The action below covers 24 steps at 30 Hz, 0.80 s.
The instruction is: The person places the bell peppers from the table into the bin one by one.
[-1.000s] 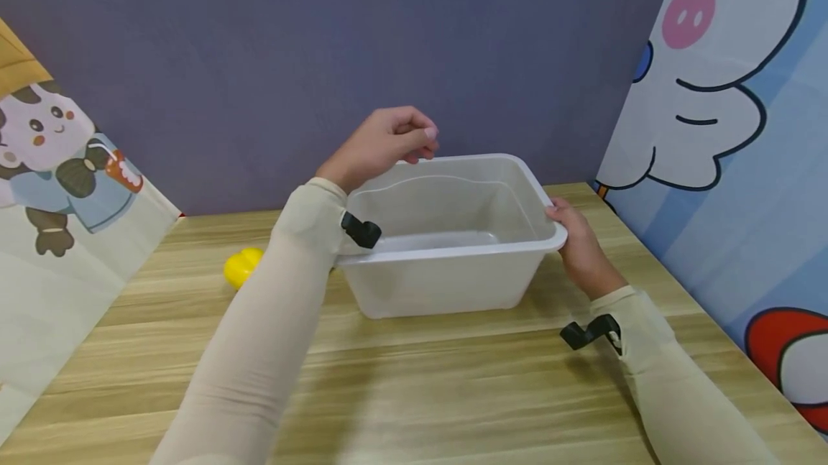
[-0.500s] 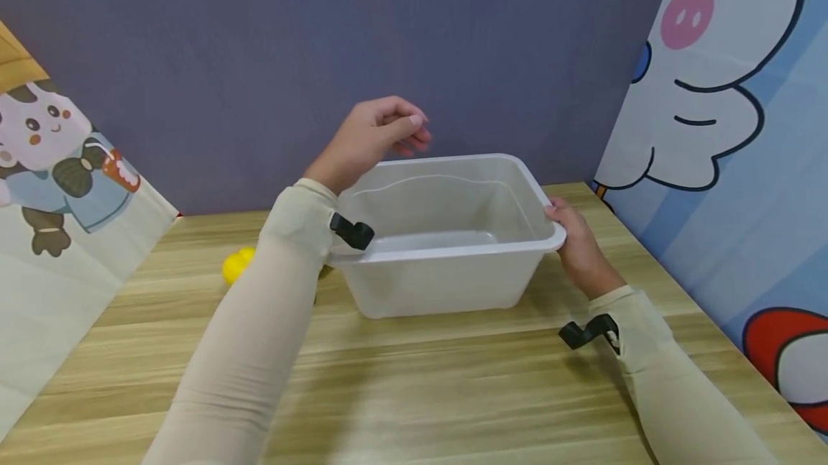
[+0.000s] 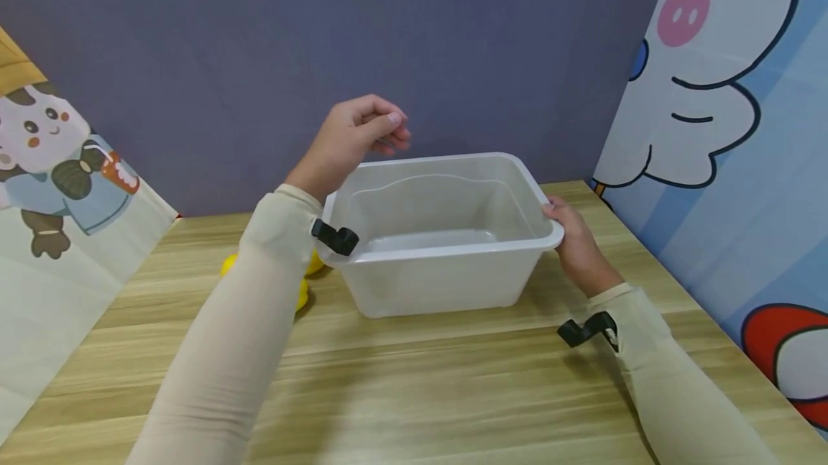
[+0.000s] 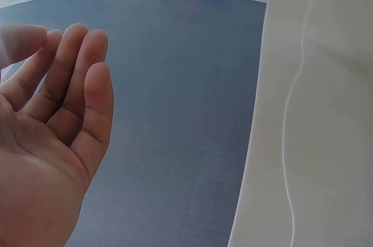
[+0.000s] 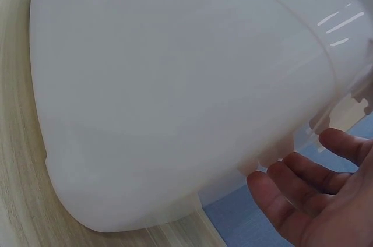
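Note:
A white plastic bin [image 3: 440, 282] stands upright on the wooden table, with no objects visible inside. At its right end my right hand [image 3: 578, 246] grips the rim, thumb on top; the right wrist view shows the fingers [image 5: 274, 200] beneath the rim, against the outer wall. My left hand [image 3: 362, 131] hovers over the bin's back left corner, fingers loosely bent and holding nothing; its palm [image 4: 41, 165] shows bare in the left wrist view. Several yellow rounded pieces, one a smooth yellow lump [image 3: 315, 262], lie left of the bin, mostly hidden by my left forearm.
A dark grey-blue panel [image 3: 259, 77] rises behind the bin at the table's back edge. Cartoon-printed sheets flank the left side [image 3: 65, 163] and right side [image 3: 731, 185]. Bare wooden tabletop [image 3: 420, 386] extends in front of the bin.
My left hand and forearm have moved left and slightly up, uncovering yellow pieces beside the bin and covering more of the leftmost one. The right hand keeps its grip on the rim.

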Each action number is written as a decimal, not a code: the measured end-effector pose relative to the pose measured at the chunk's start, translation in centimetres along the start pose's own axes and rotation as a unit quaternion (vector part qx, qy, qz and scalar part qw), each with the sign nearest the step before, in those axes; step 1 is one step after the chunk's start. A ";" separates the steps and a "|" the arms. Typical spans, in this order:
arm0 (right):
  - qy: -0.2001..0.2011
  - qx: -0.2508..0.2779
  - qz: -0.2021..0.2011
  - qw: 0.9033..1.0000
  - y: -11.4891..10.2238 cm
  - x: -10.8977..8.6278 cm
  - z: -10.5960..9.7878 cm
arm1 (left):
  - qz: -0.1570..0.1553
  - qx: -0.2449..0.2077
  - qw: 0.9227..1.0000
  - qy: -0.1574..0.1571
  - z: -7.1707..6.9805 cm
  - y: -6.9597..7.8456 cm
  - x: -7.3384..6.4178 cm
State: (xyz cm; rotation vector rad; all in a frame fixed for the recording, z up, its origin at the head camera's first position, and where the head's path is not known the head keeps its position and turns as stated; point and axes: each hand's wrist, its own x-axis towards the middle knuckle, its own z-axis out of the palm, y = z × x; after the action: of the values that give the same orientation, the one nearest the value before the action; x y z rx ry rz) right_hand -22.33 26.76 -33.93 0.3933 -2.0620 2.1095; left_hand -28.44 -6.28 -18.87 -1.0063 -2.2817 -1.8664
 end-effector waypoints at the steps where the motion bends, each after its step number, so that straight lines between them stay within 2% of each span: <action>1: 0.000 0.001 -0.001 1.000 0.0 0.0 0.0 | -0.002 0.000 1.000 0.000 -0.1 0.0 -0.1; 8: 0.003 -0.006 0.001 1.000 0.1 0.1 0.0 | -0.010 0.013 1.000 -0.003 -0.9 -0.2 -1.1; 24: 0.019 0.005 0.018 1.000 0.0 0.1 0.4 | 0.018 -0.010 1.000 0.014 -1.4 -0.5 -2.6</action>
State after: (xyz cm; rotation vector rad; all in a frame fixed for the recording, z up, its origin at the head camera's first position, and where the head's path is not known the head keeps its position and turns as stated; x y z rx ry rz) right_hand -22.38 26.40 -33.88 0.3164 -2.0543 2.1312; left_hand -27.18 -8.71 -20.00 -1.0108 -2.2185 -1.8810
